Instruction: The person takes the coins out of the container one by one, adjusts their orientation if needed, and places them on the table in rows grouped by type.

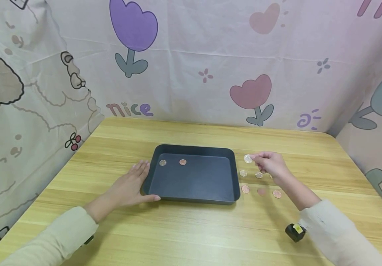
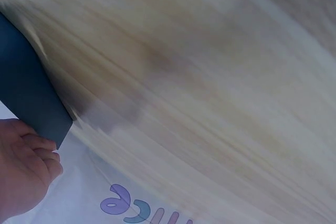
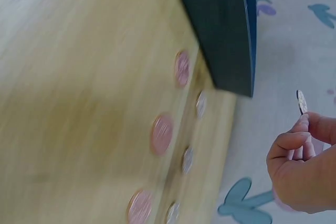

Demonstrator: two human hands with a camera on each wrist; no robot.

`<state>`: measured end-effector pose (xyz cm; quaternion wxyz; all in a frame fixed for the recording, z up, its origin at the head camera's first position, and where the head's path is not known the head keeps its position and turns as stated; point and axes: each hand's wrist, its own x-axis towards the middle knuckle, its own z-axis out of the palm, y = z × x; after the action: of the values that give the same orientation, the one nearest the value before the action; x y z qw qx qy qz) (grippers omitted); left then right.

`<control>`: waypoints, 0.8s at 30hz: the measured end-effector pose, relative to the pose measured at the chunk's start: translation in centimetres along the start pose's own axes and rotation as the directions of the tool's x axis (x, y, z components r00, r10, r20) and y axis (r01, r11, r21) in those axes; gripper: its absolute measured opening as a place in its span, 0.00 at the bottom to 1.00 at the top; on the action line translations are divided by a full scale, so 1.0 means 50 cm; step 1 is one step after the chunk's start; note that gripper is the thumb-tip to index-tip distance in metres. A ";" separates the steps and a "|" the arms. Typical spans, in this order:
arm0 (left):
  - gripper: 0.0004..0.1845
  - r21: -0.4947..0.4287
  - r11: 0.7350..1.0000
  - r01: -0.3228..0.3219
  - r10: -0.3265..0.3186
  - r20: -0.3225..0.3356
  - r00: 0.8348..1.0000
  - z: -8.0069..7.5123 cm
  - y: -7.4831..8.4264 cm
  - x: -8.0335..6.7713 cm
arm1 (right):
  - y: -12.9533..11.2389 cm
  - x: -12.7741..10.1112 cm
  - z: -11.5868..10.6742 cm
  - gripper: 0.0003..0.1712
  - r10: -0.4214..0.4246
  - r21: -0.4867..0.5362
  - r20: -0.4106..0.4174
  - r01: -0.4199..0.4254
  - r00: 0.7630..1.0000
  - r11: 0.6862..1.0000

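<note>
A dark blue tray [image 1: 234, 173] lies mid-table with a silver coin [image 1: 162, 162] and a copper coin [image 1: 182, 162] at its far left. My left hand [image 1: 132, 184] rests flat against the tray's left rim, thumb along the front corner; the left wrist view shows its fingers [image 2: 31, 153] beside the tray corner [image 2: 26, 93]. My right hand [image 1: 270, 164] pinches a silver coin [image 1: 248, 159] lifted just right of the tray; the right wrist view shows that coin [image 3: 302, 102] edge-on at the fingertips [image 3: 304, 124]. Several copper and silver coins [image 1: 245, 189] lie on the table below it.
The wooden table [image 1: 191, 229] is walled on three sides by a cartoon-printed cloth [image 1: 191, 66]. A small black and yellow device [image 1: 295, 231] shows by my right sleeve. Loose coins [image 3: 163, 132] sit in two rows right of the tray [image 3: 226, 30].
</note>
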<state>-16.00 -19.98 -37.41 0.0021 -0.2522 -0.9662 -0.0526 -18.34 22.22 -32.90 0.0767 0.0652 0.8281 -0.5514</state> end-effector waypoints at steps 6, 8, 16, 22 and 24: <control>0.60 -0.003 1.000 0.001 -0.001 -0.001 1.000 0.001 -0.001 0.000 | 0.033 -0.012 -0.045 0.13 0.018 -0.051 0.002 -0.018 1.000 0.999; 0.60 -0.002 1.000 -0.001 0.001 -0.002 1.000 0.001 -0.001 0.000 | 0.045 -0.017 -0.060 0.14 0.019 -0.066 0.001 -0.019 1.000 0.998; 0.60 -0.002 1.000 0.003 -0.003 0.007 1.000 0.001 -0.001 0.000 | 0.086 -0.025 -0.109 0.13 0.049 -0.101 -0.004 -0.049 0.999 0.994; 0.60 -0.003 1.000 0.002 -0.002 0.008 1.000 0.000 -0.001 0.000 | 0.116 -0.023 -0.138 0.10 0.097 -0.095 -0.015 -0.098 0.995 0.991; 0.60 -0.005 1.000 0.002 -0.002 0.007 1.000 0.000 0.000 0.000 | 0.125 -0.023 -0.145 0.09 0.107 -0.078 -0.017 -0.108 0.994 0.991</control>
<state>-16.00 -19.98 -37.41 -0.0018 -0.2513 -0.9664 -0.0542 -16.41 31.30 -35.53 0.1032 0.1101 0.8451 -0.5128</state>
